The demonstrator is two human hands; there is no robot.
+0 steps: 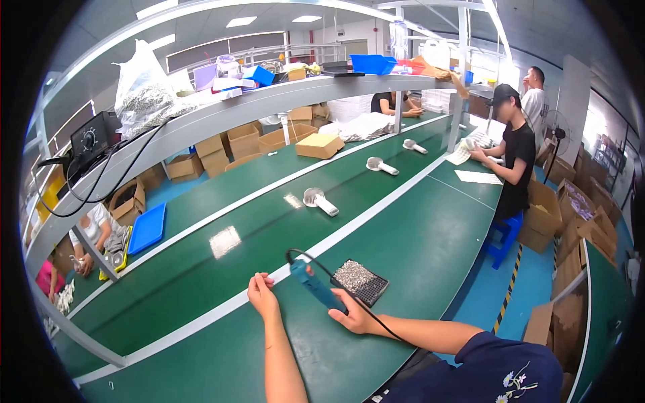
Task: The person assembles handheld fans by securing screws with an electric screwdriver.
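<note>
My right hand [354, 313] is wrapped round a teal electric screwdriver [316, 287], which is tilted up to the left with a black cord looping from its upper end. Close to the pale rail [232, 303], my left hand [263, 295] has its fingers curled and pressed together; whatever they may hold is too small to tell. Just beyond my right hand, a black tray [375, 291] holds a heap of small silvery screws [354, 275]. Across the rail lies a white handheld fan [320, 201] with a round grille, its handle toward me.
Farther along the green belt [269, 225] lie a second handheld fan [381, 166] and a third fan [414, 146]. At the right, a seated co-worker [514, 148] handles a white part. A loaded shelf [282, 91] spans overhead. A blue tray [148, 227] rests at the far left.
</note>
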